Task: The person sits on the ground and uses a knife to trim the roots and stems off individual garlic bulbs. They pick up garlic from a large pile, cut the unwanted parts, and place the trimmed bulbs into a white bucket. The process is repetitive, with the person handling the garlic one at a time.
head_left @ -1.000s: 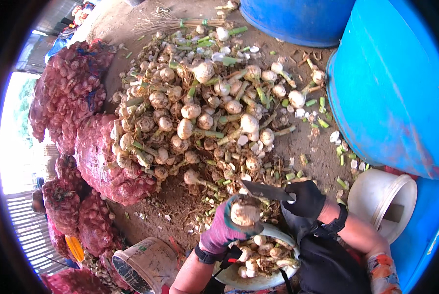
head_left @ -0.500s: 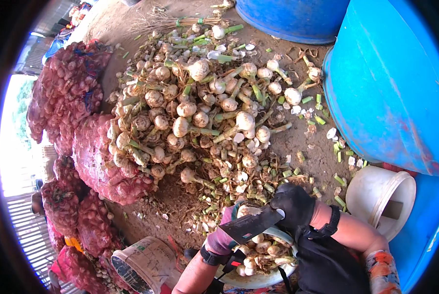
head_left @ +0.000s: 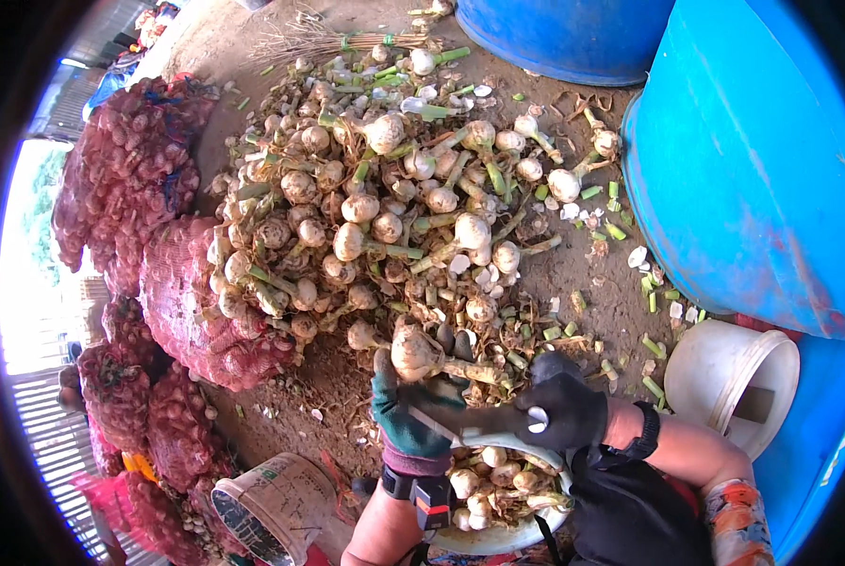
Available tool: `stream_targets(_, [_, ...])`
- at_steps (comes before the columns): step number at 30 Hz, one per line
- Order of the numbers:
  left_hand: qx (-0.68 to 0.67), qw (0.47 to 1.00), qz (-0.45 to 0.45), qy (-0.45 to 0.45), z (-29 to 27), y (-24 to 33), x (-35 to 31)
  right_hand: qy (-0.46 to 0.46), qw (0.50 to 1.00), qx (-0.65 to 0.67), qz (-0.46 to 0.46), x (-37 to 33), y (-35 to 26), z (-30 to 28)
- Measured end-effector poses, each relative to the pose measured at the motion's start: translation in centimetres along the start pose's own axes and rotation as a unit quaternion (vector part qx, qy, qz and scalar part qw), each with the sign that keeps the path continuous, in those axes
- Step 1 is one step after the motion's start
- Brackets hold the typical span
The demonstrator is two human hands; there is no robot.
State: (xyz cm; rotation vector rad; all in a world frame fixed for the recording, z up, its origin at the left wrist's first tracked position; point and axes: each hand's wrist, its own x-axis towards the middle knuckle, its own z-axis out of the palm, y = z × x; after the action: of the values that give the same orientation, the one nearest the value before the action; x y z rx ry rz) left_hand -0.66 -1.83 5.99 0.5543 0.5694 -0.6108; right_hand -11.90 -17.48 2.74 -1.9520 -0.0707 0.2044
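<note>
In my left hand (head_left: 421, 401), gloved in green and grey with a purple cuff, is a garlic bulb (head_left: 415, 353) at the near edge of the pile. Its thick stalk points right, and the fingers curl round the bulb. My black-gloved right hand (head_left: 564, 401) grips a knife (head_left: 488, 421). The dark blade reaches left, seen nearly edge-on, close to the left palm. Below both hands stands a pale basin (head_left: 507, 541) holding several trimmed garlic bulbs (head_left: 498, 479). A large heap of garlic with stalks (head_left: 347, 212) lies ahead of me.
Red mesh sacks of garlic (head_left: 125, 170) line the left side. A dirty bucket (head_left: 286, 495) is at the lower left. On the right, a white bucket (head_left: 715, 377) lies tipped beside a large blue tub (head_left: 743, 170); another blue drum (head_left: 564, 38) stands behind. Cut stalk pieces (head_left: 654, 347) litter the ground.
My left hand has moved forward from over the basin and turned, and now holds a stalked garlic bulb. The pale bulb it held is gone from it. The knife has tilted in my right hand.
</note>
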Motion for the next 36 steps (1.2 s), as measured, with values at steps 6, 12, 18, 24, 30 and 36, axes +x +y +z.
stream_targets(6, [0.024,0.999,0.003,0.026,-3.2,-1.3,-0.8,0.092,0.988,0.003,0.128,0.9,1.4,0.9])
stream_targets(12, [0.006,1.000,0.005,-0.012,-3.0,0.0,-1.9,0.013,0.985,-0.070,0.160,0.3,5.8,3.3])
stream_targets(18, [0.473,0.745,-0.309,-0.356,-3.1,5.9,-3.0,0.060,0.989,-0.039,0.133,-2.3,10.3,4.3])
stream_targets(24, [0.635,0.751,0.108,0.146,-14.2,10.0,6.9,-0.041,0.954,0.034,0.294,0.1,6.4,1.3])
stream_targets(30, [0.601,0.753,0.154,0.218,-16.6,8.3,13.7,-0.051,0.959,0.023,0.278,0.6,5.7,1.6])
stream_targets(36, [0.411,0.906,0.099,0.014,-10.3,5.1,8.5,0.065,0.991,-0.084,0.085,1.4,1.9,0.5])
